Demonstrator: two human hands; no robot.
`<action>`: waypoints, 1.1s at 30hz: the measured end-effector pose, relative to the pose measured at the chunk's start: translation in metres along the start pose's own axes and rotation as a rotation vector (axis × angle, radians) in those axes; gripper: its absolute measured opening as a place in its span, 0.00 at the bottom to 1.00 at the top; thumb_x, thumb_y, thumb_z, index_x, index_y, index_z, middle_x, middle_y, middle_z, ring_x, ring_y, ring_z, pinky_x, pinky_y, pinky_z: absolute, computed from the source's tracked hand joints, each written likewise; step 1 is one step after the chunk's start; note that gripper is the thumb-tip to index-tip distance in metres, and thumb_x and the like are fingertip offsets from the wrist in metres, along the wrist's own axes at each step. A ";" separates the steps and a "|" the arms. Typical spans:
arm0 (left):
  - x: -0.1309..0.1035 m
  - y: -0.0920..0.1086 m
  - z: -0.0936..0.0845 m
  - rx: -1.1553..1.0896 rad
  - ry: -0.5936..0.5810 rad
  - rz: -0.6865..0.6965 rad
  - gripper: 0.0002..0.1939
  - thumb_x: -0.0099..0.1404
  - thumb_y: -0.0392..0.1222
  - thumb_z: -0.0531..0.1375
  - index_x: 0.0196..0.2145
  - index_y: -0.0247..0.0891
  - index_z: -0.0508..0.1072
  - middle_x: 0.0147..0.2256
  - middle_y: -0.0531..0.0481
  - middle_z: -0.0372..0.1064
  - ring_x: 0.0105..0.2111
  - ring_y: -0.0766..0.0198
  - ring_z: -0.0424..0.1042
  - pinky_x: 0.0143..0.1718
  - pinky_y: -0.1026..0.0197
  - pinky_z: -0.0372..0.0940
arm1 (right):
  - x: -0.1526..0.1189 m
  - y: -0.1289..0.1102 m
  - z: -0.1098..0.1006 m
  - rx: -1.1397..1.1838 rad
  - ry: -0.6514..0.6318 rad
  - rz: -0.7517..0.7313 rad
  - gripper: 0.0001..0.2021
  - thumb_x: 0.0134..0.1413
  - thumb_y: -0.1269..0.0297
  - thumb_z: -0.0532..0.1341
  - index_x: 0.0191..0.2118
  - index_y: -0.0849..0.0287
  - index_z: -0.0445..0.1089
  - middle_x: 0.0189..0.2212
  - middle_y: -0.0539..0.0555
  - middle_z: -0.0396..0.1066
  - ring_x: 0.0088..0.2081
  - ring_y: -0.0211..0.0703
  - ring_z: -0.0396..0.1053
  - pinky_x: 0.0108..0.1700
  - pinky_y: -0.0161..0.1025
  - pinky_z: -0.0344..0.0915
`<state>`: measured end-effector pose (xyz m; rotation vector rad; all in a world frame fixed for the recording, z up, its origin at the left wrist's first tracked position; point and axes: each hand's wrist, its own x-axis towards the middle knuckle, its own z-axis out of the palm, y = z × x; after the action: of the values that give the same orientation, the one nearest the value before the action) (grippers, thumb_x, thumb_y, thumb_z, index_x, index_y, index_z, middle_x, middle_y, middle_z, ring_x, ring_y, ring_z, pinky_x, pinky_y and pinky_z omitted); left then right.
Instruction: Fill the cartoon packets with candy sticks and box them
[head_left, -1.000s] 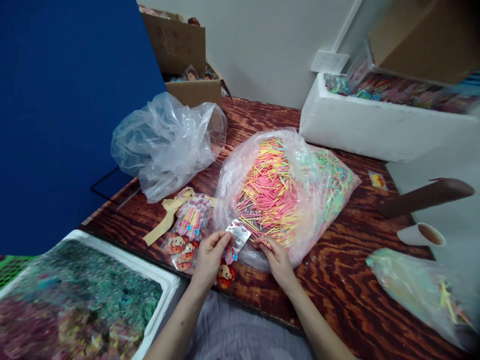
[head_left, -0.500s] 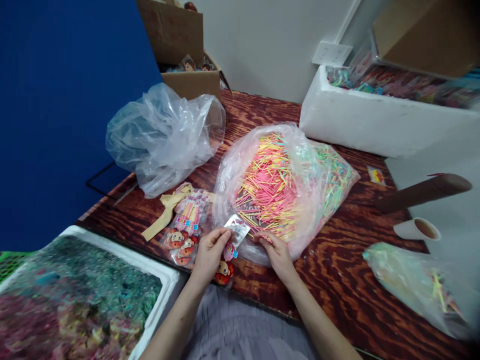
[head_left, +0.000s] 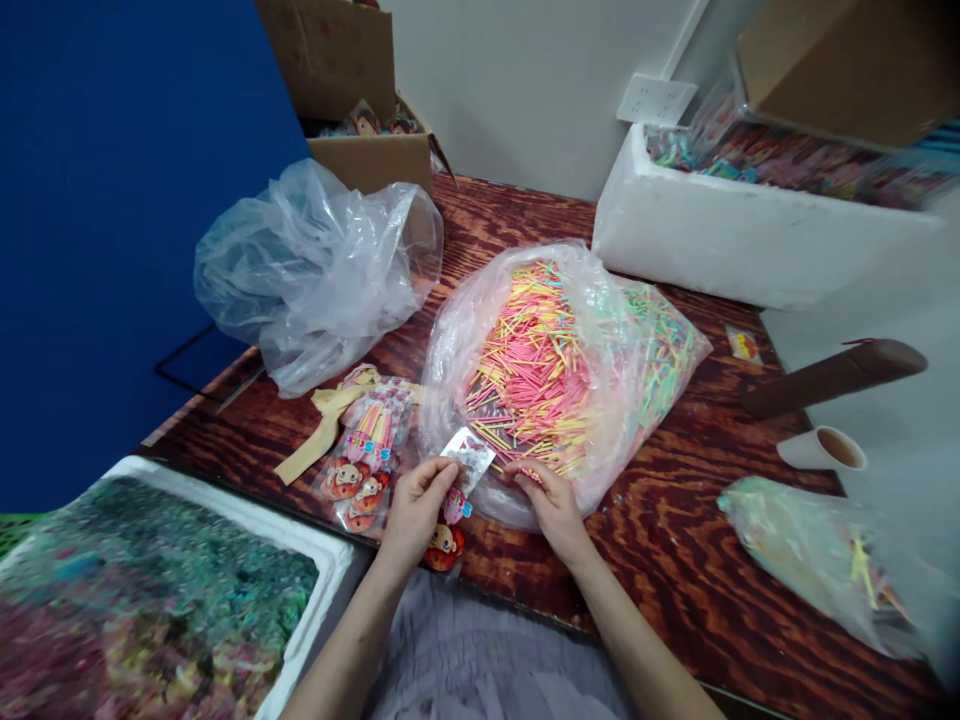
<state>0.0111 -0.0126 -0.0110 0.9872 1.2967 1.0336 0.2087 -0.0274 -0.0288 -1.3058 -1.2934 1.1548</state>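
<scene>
My left hand [head_left: 415, 508] pinches a small printed plastic packet [head_left: 469, 456] with a silvery-white top and a cartoon face at its lower end. My right hand [head_left: 553, 508] is closed around several thin coloured sticks [head_left: 531, 475], their ends showing at the fingers. It is just right of the packet, over the near rim of a large clear bag [head_left: 457, 350]. That bag lies open, full of loose pink and yellow sticks [head_left: 536, 365]. Left of my left hand lie stick-filled packets [head_left: 364, 470] with cartoon faces, beside a beige cloth strip [head_left: 319, 440].
A crumpled clear bag [head_left: 330, 270] lies at the back left before a cardboard box [head_left: 367, 162]. White foam boxes stand at back right [head_left: 735, 225] and near left [head_left: 334, 570]. On the right are a brown tube [head_left: 832, 378], a paper cup [head_left: 806, 450] and another plastic bag [head_left: 802, 550].
The view has shifted slightly, so the table things appear a little further left. Both hands keep their holds, with the packet and sticks still close together.
</scene>
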 end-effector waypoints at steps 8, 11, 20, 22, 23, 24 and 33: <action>0.000 -0.007 -0.002 -0.012 0.002 -0.012 0.13 0.58 0.50 0.63 0.32 0.36 0.77 0.29 0.52 0.73 0.31 0.64 0.69 0.34 0.66 0.62 | 0.000 0.003 0.001 -0.027 -0.018 -0.028 0.09 0.61 0.60 0.58 0.37 0.55 0.74 0.34 0.53 0.75 0.38 0.45 0.74 0.43 0.40 0.69; 0.000 -0.008 -0.002 -0.006 0.000 -0.020 0.13 0.58 0.50 0.64 0.32 0.36 0.77 0.29 0.51 0.73 0.30 0.64 0.69 0.33 0.66 0.62 | -0.001 0.002 0.001 -0.019 -0.019 -0.037 0.09 0.61 0.59 0.58 0.37 0.56 0.74 0.33 0.53 0.75 0.38 0.45 0.74 0.43 0.39 0.69; -0.003 -0.002 0.001 -0.008 -0.018 -0.026 0.13 0.57 0.50 0.64 0.30 0.36 0.77 0.27 0.51 0.73 0.29 0.64 0.68 0.32 0.66 0.61 | -0.002 0.000 0.001 -0.032 -0.023 -0.052 0.09 0.61 0.60 0.57 0.38 0.55 0.74 0.33 0.53 0.75 0.38 0.45 0.73 0.43 0.40 0.68; -0.003 0.000 0.002 -0.010 -0.011 -0.022 0.13 0.56 0.50 0.64 0.30 0.36 0.77 0.27 0.52 0.72 0.29 0.64 0.68 0.32 0.66 0.61 | -0.002 0.001 0.001 -0.038 -0.025 -0.049 0.09 0.62 0.60 0.57 0.38 0.55 0.74 0.34 0.53 0.75 0.38 0.45 0.73 0.44 0.40 0.68; -0.004 0.000 0.002 -0.008 -0.007 -0.020 0.13 0.56 0.50 0.64 0.29 0.36 0.77 0.27 0.52 0.72 0.29 0.64 0.68 0.32 0.66 0.61 | -0.002 0.002 0.001 -0.040 -0.028 -0.047 0.09 0.62 0.60 0.57 0.38 0.55 0.74 0.34 0.53 0.75 0.39 0.45 0.73 0.44 0.40 0.68; -0.004 0.001 0.002 -0.004 -0.004 -0.017 0.14 0.56 0.51 0.64 0.29 0.36 0.77 0.26 0.52 0.72 0.28 0.64 0.68 0.31 0.66 0.61 | -0.003 0.003 0.001 -0.041 -0.031 -0.044 0.09 0.62 0.60 0.57 0.38 0.55 0.74 0.34 0.53 0.75 0.39 0.45 0.73 0.44 0.40 0.68; -0.002 -0.002 0.001 0.111 -0.042 0.072 0.13 0.58 0.49 0.62 0.29 0.37 0.78 0.28 0.51 0.73 0.30 0.62 0.69 0.33 0.64 0.63 | -0.002 0.002 0.002 -0.046 -0.035 -0.034 0.09 0.62 0.61 0.56 0.39 0.56 0.74 0.35 0.53 0.75 0.39 0.45 0.73 0.44 0.40 0.68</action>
<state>0.0124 -0.0155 -0.0125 1.1408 1.3036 0.9987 0.2071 -0.0291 -0.0306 -1.2969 -1.3697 1.1352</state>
